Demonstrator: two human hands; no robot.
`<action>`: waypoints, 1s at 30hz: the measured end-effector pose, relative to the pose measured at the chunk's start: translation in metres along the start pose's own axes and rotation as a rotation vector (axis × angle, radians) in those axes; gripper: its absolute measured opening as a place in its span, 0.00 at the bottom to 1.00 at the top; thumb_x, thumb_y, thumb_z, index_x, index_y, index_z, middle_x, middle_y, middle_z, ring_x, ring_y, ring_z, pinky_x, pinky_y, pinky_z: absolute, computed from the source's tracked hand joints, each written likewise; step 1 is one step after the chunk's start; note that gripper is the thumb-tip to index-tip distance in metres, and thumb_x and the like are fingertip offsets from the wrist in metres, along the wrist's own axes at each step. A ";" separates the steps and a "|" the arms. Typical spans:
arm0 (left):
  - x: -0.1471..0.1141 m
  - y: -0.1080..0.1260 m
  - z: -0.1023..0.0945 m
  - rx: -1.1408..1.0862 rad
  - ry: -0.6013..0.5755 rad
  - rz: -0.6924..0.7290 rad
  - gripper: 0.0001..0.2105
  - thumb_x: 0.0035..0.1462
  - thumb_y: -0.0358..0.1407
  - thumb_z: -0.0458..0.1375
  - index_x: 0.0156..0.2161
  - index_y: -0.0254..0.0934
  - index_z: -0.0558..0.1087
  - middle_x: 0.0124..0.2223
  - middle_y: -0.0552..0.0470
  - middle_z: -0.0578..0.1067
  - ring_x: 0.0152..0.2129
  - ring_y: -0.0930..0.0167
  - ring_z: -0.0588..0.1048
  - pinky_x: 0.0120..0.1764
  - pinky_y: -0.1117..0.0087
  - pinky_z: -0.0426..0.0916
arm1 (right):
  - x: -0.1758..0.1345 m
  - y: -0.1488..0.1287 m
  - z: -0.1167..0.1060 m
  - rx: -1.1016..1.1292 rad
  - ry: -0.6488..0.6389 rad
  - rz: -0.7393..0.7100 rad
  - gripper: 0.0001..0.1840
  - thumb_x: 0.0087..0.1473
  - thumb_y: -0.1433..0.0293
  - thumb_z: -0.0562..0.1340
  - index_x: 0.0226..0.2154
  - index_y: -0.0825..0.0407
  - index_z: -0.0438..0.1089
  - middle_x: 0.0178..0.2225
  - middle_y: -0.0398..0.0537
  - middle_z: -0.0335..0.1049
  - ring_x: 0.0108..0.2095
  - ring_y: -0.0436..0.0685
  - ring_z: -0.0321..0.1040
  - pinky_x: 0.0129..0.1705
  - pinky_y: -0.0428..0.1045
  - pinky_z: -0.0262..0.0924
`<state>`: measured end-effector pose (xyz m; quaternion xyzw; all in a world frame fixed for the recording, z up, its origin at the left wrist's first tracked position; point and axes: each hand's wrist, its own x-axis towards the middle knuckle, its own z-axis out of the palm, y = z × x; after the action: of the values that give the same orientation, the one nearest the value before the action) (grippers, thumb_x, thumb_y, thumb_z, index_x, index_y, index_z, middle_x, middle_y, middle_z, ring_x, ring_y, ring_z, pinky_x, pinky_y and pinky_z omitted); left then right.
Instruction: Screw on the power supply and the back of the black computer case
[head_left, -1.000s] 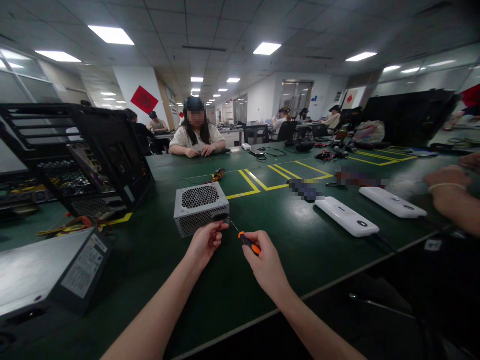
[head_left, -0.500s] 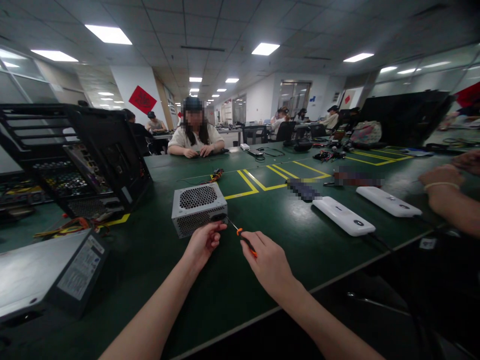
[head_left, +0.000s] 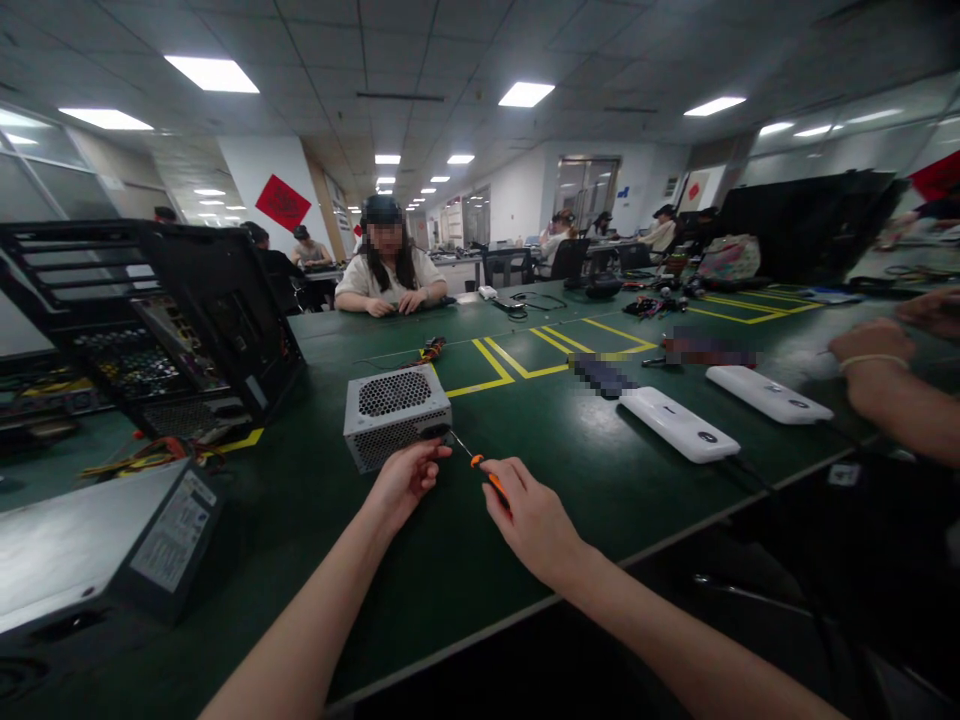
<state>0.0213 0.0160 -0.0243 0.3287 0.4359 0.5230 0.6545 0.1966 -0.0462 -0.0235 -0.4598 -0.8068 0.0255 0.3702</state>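
Note:
A grey metal computer power supply [head_left: 397, 415] with a honeycomb vent on top sits on the green table. My right hand [head_left: 536, 520] is closed around the orange and black handle of a screwdriver [head_left: 478, 461]. Its thin shaft points up and left, the tip at the near right corner of the power supply. Right by that corner and close to the tip is my left hand [head_left: 409, 485], its fingers curled in. Whatever they pinch, if anything, is hidden. A bundle of cables [head_left: 432, 349] lies behind the power supply.
An open black computer case [head_left: 259, 330] and a second power supply [head_left: 97, 550] stand on the left. Two white power banks [head_left: 679, 425] lie to the right, near another person's hands [head_left: 874, 345]. A person [head_left: 390, 270] sits opposite. Yellow tape [head_left: 480, 385] marks the table.
The view has shifted slightly. Both hands stay at the power supply's near right corner, and the screwdriver keeps nearly the same place and angle.

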 end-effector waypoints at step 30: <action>-0.020 -0.003 0.009 1.634 0.423 1.160 0.12 0.51 0.32 0.51 0.42 0.37 0.68 0.51 0.41 0.62 0.49 0.59 0.58 0.49 0.55 0.49 | 0.002 0.012 0.009 0.090 0.073 0.220 0.15 0.43 0.78 0.54 0.38 0.55 0.56 0.40 0.50 0.55 0.33 0.51 0.63 0.34 0.48 0.60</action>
<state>0.0296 -0.0038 -0.0186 0.7355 0.5396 0.3495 -0.2138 0.1991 -0.0352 -0.0336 -0.5291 -0.7355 0.0854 0.4145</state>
